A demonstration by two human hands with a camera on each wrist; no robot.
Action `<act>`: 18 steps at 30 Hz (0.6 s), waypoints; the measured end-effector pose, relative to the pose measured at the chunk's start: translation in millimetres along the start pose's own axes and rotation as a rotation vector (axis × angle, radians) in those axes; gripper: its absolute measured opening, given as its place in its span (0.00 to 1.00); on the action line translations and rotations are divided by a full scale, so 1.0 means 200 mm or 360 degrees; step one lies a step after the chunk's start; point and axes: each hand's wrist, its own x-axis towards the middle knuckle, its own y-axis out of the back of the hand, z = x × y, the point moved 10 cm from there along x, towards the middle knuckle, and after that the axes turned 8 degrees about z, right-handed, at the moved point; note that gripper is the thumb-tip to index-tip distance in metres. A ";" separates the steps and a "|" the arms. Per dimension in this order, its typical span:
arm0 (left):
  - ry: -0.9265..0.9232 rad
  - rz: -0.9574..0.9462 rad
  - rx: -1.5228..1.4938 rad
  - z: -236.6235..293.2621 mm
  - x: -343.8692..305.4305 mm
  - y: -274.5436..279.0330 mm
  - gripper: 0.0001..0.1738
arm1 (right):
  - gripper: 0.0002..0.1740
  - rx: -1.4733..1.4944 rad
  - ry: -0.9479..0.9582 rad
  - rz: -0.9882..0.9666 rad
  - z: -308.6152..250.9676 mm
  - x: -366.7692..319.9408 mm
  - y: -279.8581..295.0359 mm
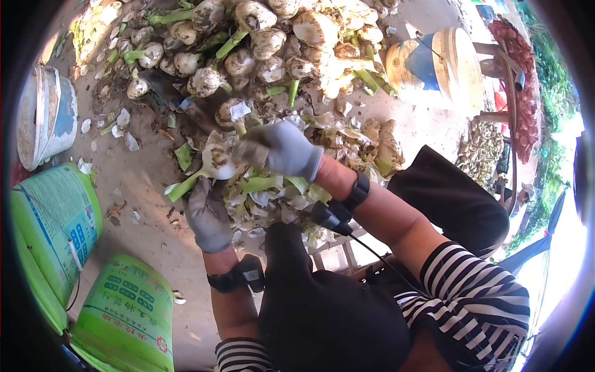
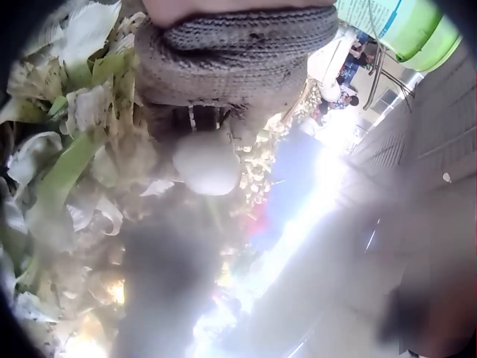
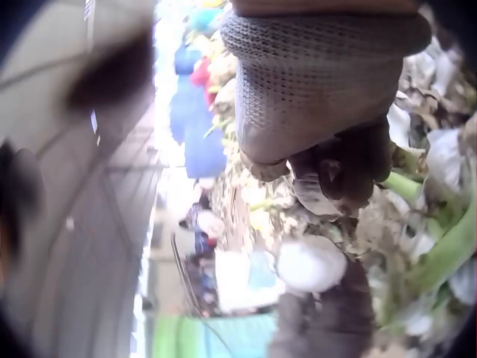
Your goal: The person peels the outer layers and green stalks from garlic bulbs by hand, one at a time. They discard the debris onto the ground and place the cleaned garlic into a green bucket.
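Note:
My left hand (image 1: 207, 217), in a grey knit glove, grips a garlic bulb (image 1: 218, 162) from below. The bulb is white and smooth on its lower side, with browner skin above and a green stalk (image 1: 184, 186) pointing left. In the left wrist view its pale round end (image 2: 207, 164) shows below the glove. My gloved right hand (image 1: 282, 149) is close at the bulb's right side, fingers curled. A papery strip of garlic skin (image 3: 313, 195) is pinched between its fingers and thumb in the right wrist view. Below both hands lies a heap of peeled skins and leaves (image 1: 254, 201).
Several unpeeled garlic bulbs (image 1: 248, 37) are piled ahead. A blue-and-white bucket (image 1: 46, 118) stands at left, a larger bucket (image 1: 434, 68) at upper right. Green printed tubs (image 1: 124, 316) sit at lower left. Red net sacks (image 1: 527, 93) are at far right.

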 end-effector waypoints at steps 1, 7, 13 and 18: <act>-0.0118 0.0001 0.0155 0.02 -0.01 -0.02 0.18 | 0.15 -0.0331 0.0103 -0.0070 -0.05 -0.02 -0.04; -0.0223 0.0027 0.0302 0.06 -0.04 0.08 0.16 | 0.09 -0.0298 -0.0069 -0.0245 0.00 0.00 -0.08; -0.0186 -0.0046 0.0093 0.04 -0.05 0.00 0.16 | 0.08 -0.0548 -0.0129 -0.0048 0.09 -0.03 0.00; -0.0220 0.0135 0.0393 0.00 -0.03 0.08 0.16 | 0.07 -0.0694 -0.0064 -0.0211 -0.05 -0.05 -0.12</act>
